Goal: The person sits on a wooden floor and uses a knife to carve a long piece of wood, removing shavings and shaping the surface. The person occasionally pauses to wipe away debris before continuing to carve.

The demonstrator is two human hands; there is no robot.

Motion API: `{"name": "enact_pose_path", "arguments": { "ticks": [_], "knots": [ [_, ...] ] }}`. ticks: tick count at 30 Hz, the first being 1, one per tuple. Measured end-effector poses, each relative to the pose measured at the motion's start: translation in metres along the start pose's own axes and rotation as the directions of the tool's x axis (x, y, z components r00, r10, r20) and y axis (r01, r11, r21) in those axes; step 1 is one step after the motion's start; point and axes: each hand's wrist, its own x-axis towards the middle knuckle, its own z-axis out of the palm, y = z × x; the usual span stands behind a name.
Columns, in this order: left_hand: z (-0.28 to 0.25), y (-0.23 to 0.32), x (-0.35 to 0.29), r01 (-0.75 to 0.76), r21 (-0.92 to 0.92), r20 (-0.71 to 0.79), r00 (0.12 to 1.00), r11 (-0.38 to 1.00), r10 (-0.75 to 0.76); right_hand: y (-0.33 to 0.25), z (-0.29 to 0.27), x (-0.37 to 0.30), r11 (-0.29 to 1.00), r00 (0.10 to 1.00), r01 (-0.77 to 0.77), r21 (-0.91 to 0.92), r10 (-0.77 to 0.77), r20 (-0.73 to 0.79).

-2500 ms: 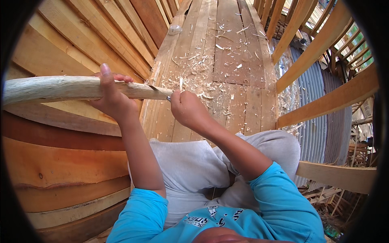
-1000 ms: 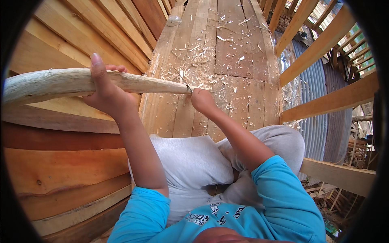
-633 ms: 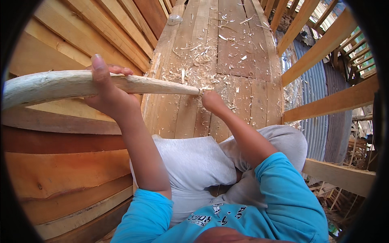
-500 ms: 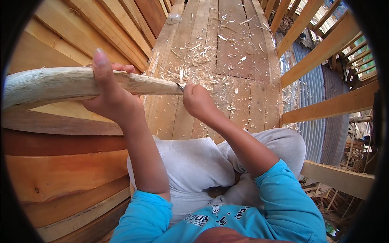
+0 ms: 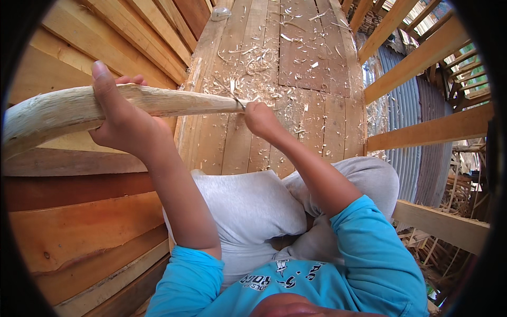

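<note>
A long, curved, peeled wooden pole comes in from the left rim and tapers to a thin end at mid-frame. My left hand is closed around it from below, its thumb lying up along the near side. My right hand is a fist at the tapered end. A thin dark knife blade sticks out of that fist and crosses the wood near its tip. The knife's handle is hidden inside my fingers.
Pale wood shavings lie scattered over the plank floor. A board wall stands close on the left. On the right are wooden railing slats with corrugated metal sheet beyond. A small clear container sits at the far left.
My left hand and the pole have shifted to the left. My right fist has moved slightly right and away from me, and more of the knife blade shows across the tip.
</note>
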Motion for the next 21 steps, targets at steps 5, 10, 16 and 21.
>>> {"name": "enact_pose_path", "arguments": {
  "ticks": [5, 10, 16, 21],
  "knots": [
    [0.002, -0.001, 0.003, 0.047, -0.035, 0.048, 0.998, 0.998, -0.046, 0.063, 0.004, 0.016, 0.934, 0.990, 0.140, -0.328, -0.130, 0.052],
    [-0.002, -0.002, 0.001, -0.016, -0.010, 0.008, 1.000, 1.000, 0.017, -0.017, -0.003, -0.005, 0.994, 0.998, -0.063, 0.087, 0.063, 0.002],
    [0.011, 0.000, -0.003, -0.034, -0.054, 0.125, 0.991, 0.998, 0.041, 0.029, 0.006, 0.014, 0.998, 0.998, -0.020, 0.057, 0.023, -0.059],
    [-0.026, -0.002, 0.023, 0.227, -0.167, 0.514, 0.851, 0.960, -0.112, -0.026, -0.011, -0.013, 0.994, 0.996, 0.083, 0.073, -0.085, 0.023]
  ]
}}
